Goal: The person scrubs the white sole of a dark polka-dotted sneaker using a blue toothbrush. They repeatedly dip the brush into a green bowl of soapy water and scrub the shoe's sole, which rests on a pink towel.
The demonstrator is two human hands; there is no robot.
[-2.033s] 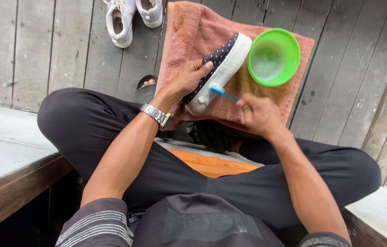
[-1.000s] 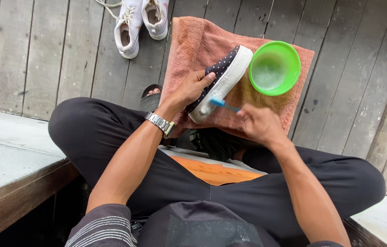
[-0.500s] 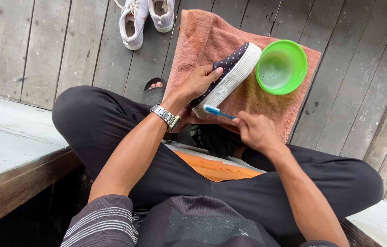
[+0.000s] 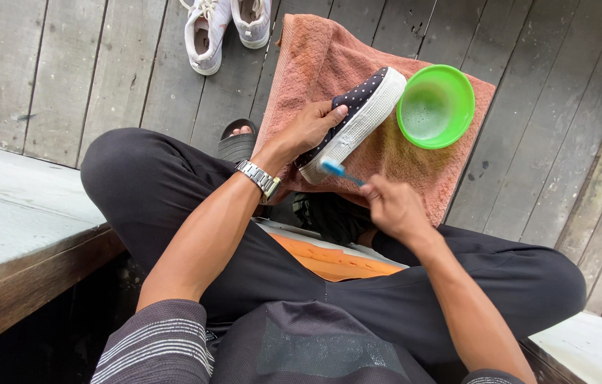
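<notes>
A dark polka-dot shoe with a thick white sole lies tilted on a salmon towel spread over the wooden deck. My left hand, with a metal watch on its wrist, grips the shoe's upper from the near side. My right hand holds a blue toothbrush, its head touching the white sole at the shoe's near end. A green bowl with soapy water stands on the towel just right of the shoe.
A pair of white sneakers sits on the deck at the top. A dark sandal shows beside my left knee. A grey bench runs along the left; an orange sheet lies under my crossed legs.
The view has shifted slightly. My right hand has drawn the toothbrush back and forth along the sole's near end while my left hand kept hold of the shoe.
</notes>
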